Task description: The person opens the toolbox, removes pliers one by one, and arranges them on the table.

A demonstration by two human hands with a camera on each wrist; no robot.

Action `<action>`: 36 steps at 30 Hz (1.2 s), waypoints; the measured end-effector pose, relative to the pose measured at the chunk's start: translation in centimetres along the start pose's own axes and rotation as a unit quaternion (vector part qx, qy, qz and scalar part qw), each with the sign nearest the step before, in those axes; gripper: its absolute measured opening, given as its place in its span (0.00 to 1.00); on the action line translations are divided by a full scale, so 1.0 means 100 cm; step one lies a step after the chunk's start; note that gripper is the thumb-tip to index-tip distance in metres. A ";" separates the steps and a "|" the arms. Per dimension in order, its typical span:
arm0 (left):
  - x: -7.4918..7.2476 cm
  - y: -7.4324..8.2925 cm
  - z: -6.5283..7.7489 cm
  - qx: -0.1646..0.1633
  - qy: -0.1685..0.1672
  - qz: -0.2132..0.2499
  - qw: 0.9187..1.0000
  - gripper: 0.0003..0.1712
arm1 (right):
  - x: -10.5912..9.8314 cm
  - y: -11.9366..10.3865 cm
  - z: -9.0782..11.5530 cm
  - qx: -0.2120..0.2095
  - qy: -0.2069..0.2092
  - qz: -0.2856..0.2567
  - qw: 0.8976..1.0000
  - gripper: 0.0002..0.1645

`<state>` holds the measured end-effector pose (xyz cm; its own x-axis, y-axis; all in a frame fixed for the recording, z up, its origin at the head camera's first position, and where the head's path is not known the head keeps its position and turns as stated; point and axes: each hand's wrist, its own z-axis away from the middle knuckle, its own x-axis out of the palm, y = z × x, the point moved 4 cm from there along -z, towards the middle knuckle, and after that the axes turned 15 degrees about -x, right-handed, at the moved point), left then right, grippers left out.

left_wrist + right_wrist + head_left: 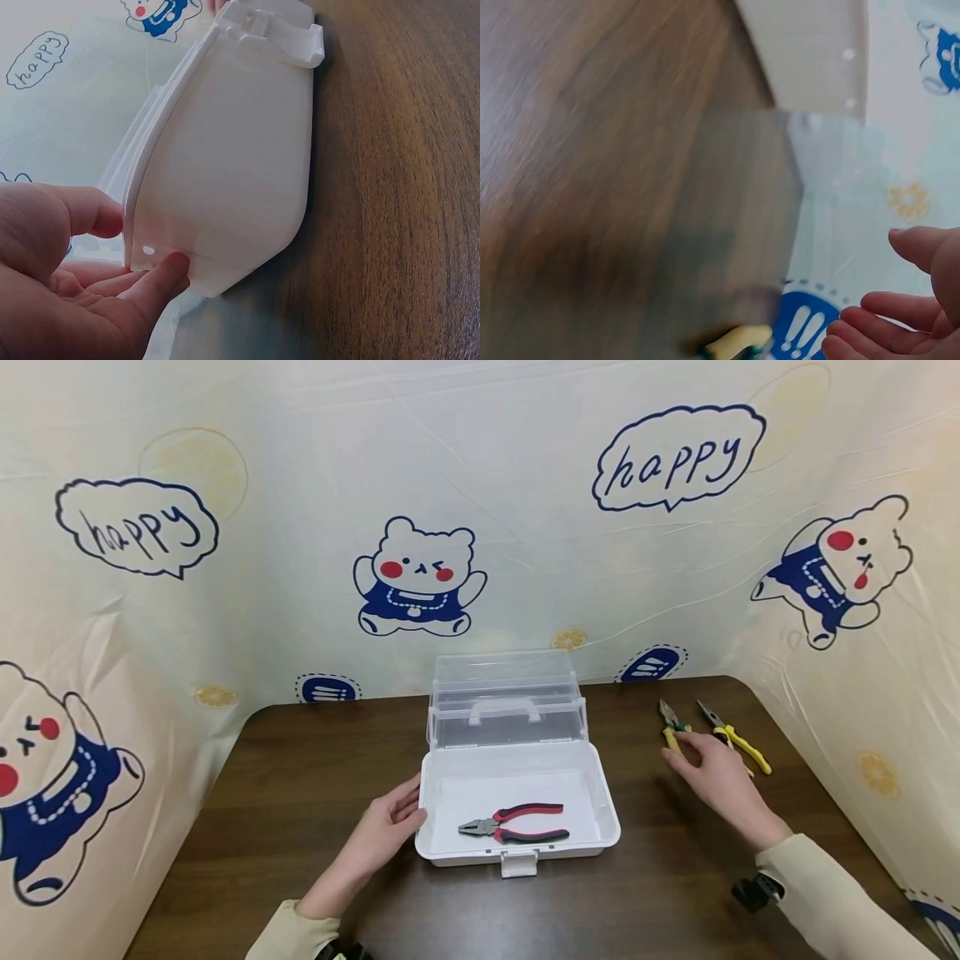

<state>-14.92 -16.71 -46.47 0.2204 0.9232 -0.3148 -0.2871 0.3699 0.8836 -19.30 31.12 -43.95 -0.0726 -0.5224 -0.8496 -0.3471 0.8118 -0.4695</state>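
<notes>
My left hand (382,831) is at the left side of a white plastic toolbox (225,157), its thumb and fingers pinching the rim. The toolbox's clear lid (504,672), with a handle, stands raised at the back. Inside lie red-and-black combination pliers (498,832), jaws toward the left. On the table's right side, my right hand (716,777) hovers by yellow-and-green pliers (670,737), its fingers loosely bent and partly hiding their handles. In the right wrist view its thumb and fingers are apart with nothing between them. Long-nose pliers with yellow handles (747,752) lie just to the right.
The dark wooden table (285,777) has a light cloth (300,460) with bear and "happy" prints hung behind it and at both sides. A white latch (519,863) juts from the front of the toolbox.
</notes>
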 end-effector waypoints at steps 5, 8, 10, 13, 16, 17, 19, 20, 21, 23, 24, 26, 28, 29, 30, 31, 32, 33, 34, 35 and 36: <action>0.001 -0.001 -0.002 -0.009 0.005 -0.002 1.000 0.33 | -0.004 -0.027 -0.002 -0.019 -0.002 -0.008 1.000 0.34; 0.000 -0.002 -0.002 -0.012 0.007 -0.003 1.000 0.33 | -0.005 -0.041 -0.003 -0.035 0.003 -0.017 0.999 0.33; 0.000 -0.002 -0.002 -0.013 0.007 -0.005 1.000 0.33 | -0.003 -0.049 -0.004 -0.051 0.009 -0.027 0.998 0.33; -0.001 -0.001 -0.001 -0.014 0.005 -0.004 1.000 0.33 | 0.000 -0.061 -0.005 -0.072 0.015 -0.039 0.997 0.32; -0.001 0.000 -0.001 -0.016 0.006 -0.002 1.000 0.33 | 0.004 -0.072 -0.006 -0.079 0.006 -0.052 0.996 0.32; 0.000 0.000 0.000 -0.016 0.006 -0.001 1.000 0.33 | 0.005 -0.076 -0.006 -0.080 0.001 -0.054 0.995 0.32; 0.000 0.000 0.000 -0.014 0.007 -0.001 1.000 0.33 | 0.007 -0.081 -0.007 -0.083 -0.007 -0.057 0.995 0.31; 0.000 -0.001 -0.001 -0.015 0.009 -0.001 1.000 0.33 | 0.008 -0.084 -0.007 -0.084 -0.013 -0.060 0.995 0.31; 0.001 -0.001 -0.001 -0.015 0.009 0.000 1.000 0.33 | 0.010 -0.086 -0.008 -0.089 -0.016 -0.062 0.994 0.31; 0.001 -0.002 -0.001 -0.013 0.010 0.001 1.000 0.33 | 0.013 -0.092 -0.008 -0.102 -0.022 -0.065 0.992 0.30; 0.001 -0.002 -0.001 -0.010 0.010 -0.001 1.000 0.33 | 0.015 -0.095 -0.009 -0.108 -0.025 -0.070 0.991 0.29; 0.001 -0.003 -0.002 -0.013 0.010 0.002 1.000 0.34 | 0.019 -0.101 -0.009 -0.120 -0.030 -0.079 0.989 0.28; 0.001 -0.003 -0.002 -0.014 0.009 0.004 1.000 0.34 | 0.022 -0.105 -0.008 -0.134 -0.031 -0.091 0.986 0.26; 0.001 -0.004 -0.002 -0.014 0.009 0.003 1.000 0.33 | 0.024 -0.107 -0.009 -0.140 -0.032 -0.100 0.985 0.25; 0.001 -0.003 -0.002 -0.015 0.009 0.004 1.000 0.33 | 0.027 -0.109 -0.009 -0.146 -0.034 -0.109 0.983 0.24; 0.001 -0.003 -0.002 -0.019 0.009 0.007 1.000 0.33 | 0.029 -0.111 -0.009 -0.153 -0.035 -0.116 0.981 0.23; 0.001 -0.003 -0.003 -0.019 0.009 0.007 1.000 0.33 | 0.030 -0.113 -0.010 -0.159 -0.035 -0.122 0.979 0.21; 0.000 -0.003 -0.003 -0.018 0.008 0.006 1.000 0.33 | 0.032 -0.115 -0.010 -0.164 -0.035 -0.129 0.977 0.20; 0.000 -0.003 -0.002 -0.020 0.009 0.006 1.000 0.33 | 0.035 -0.116 -0.011 -0.170 -0.037 -0.134 0.976 0.19; 0.000 -0.003 -0.002 -0.020 0.009 0.006 1.000 0.33 | 0.037 -0.118 -0.012 -0.174 -0.040 -0.137 0.974 0.18; 0.000 -0.003 -0.002 -0.021 0.009 0.006 1.000 0.33 | 0.039 -0.119 -0.012 -0.180 -0.042 -0.140 0.973 0.18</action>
<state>-15.05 -16.82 -46.77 0.1997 0.9292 -0.3111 -0.3294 0.3626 0.8718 -16.57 19.06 -41.36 0.1431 -0.6742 -0.7246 -0.6477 0.4898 -0.5836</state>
